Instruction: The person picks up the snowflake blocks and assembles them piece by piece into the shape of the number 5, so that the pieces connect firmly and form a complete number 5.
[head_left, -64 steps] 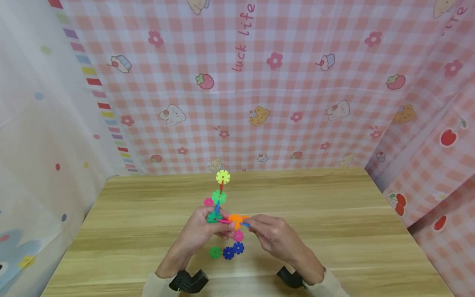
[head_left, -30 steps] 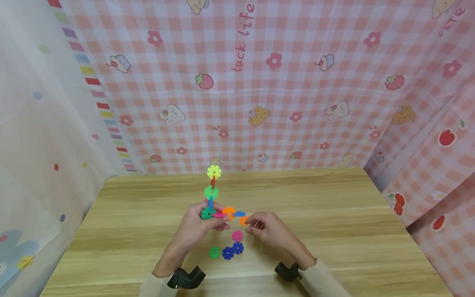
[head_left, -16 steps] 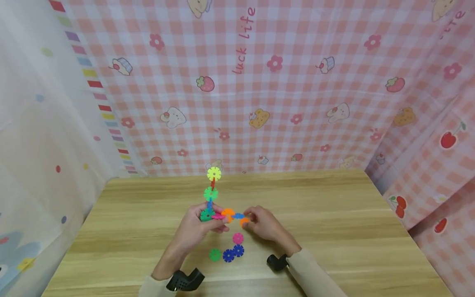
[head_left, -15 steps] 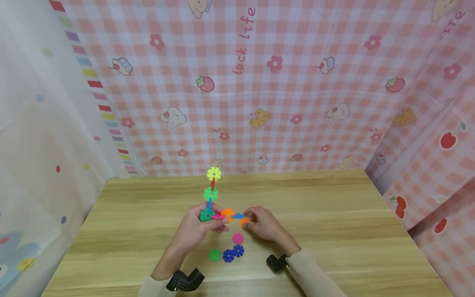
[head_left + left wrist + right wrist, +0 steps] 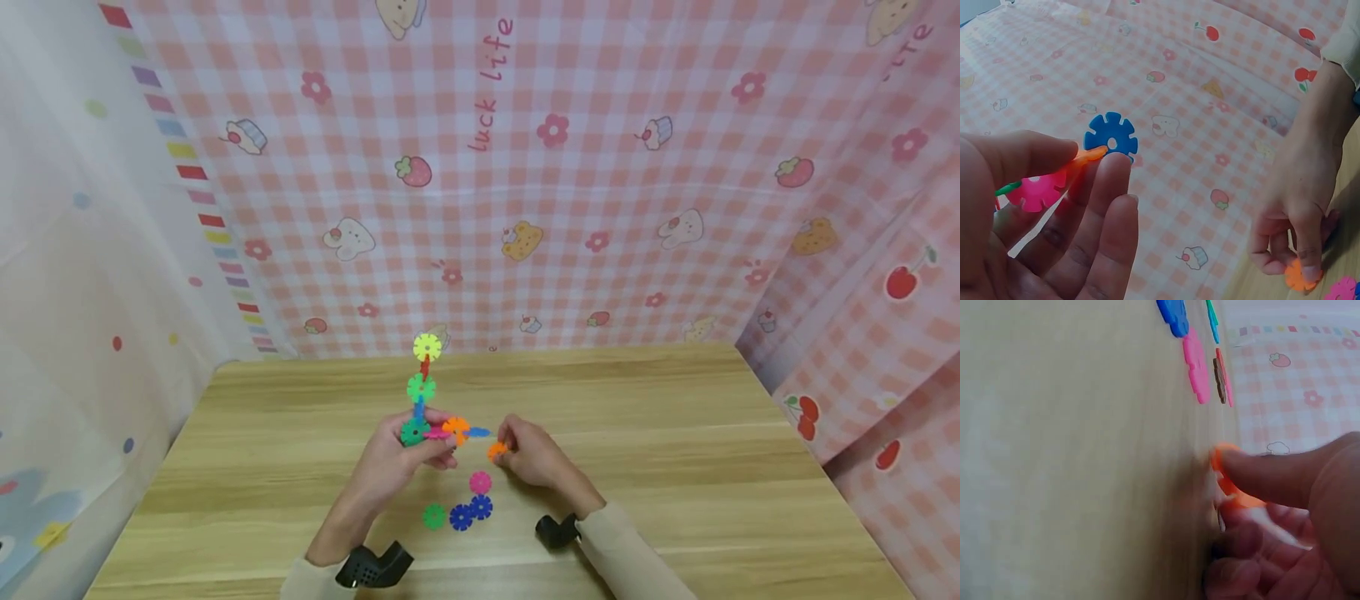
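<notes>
- Above the table, the snowflake-disc chain is pinched by the left hand.
- Right-end blue disc now released; orange disc, unlinked, pinched by the right hand.

Head view: orange disc partly hidden by right hand. Left wrist view, four o'clock: pink disc cut off.

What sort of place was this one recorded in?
Probably a curtained-off indoor tabletop corner, set up for play or recording: a wood-grain table, cartoon-printed checked cloth hung behind it, and colourful notched discs.
</notes>
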`<state>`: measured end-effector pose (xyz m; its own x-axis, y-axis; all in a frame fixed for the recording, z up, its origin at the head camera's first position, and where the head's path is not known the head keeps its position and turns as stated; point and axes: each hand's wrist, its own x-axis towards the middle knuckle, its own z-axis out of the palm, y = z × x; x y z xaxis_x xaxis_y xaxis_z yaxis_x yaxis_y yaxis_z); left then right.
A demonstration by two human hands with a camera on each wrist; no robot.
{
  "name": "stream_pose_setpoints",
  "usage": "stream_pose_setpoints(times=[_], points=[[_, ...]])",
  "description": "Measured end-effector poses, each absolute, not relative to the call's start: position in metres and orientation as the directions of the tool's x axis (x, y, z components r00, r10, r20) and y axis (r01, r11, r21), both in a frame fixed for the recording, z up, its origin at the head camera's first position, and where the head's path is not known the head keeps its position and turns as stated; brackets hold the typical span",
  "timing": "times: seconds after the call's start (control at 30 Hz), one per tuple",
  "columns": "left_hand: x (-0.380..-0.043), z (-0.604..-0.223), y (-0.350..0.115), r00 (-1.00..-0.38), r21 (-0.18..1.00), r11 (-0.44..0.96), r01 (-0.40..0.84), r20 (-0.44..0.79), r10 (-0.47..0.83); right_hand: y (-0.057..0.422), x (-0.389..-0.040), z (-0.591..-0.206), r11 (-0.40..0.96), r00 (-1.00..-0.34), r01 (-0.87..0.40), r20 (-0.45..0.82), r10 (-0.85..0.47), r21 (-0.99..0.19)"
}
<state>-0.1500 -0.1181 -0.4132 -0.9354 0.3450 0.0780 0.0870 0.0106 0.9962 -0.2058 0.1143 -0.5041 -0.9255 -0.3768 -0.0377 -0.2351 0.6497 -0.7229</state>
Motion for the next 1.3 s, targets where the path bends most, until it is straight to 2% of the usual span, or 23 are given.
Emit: stream_pose_setpoints(times=[0.13, 0.33, 0.43, 0.57, 0.97, 1.3], points=[[-0.150, -0.413, -0.118, -0.932, 0.995, 0.009, 0.095, 0.086, 0.351, 0.117, -0.200, -0.501, 0.564, -0.935, -0.221, 0.009, -0.354, -0.795], [-0.150, -0.412, -0.119, -0.930, 0.995, 0.000, 0.096, 0.090, 0.357, 0.120, -0.184, -0.473, 0.297, -0.955, -0.127, 0.036, -0.294, -0.946], [-0.150, -0.413, -0.118, -0.929, 0.996, -0.015, 0.091, 0.090, 0.358, 0.121, -0.175, -0.454, 0.153, -0.942, -0.124, 0.068, -0.328, -0.980], [-0.150, -0.414, -0.118, -0.931, 0.997, -0.032, 0.072, 0.079, 0.357, 0.122, -0.163, -0.436, 0.035, -0.904, -0.157, 0.129, -0.407, -0.987], [-0.150, -0.412, -0.115, -0.945, 0.996, -0.041, 0.074, 0.084, 0.318, 0.124, -0.151, -0.428, -0.049, -0.867, -0.204, 0.203, -0.454, -0.978], [-0.149, -0.410, -0.114, -0.940, 0.997, -0.062, 0.056, 0.073, 0.334, 0.124, -0.149, -0.425, -0.045, -0.884, -0.206, 0.206, -0.419, -0.977]])
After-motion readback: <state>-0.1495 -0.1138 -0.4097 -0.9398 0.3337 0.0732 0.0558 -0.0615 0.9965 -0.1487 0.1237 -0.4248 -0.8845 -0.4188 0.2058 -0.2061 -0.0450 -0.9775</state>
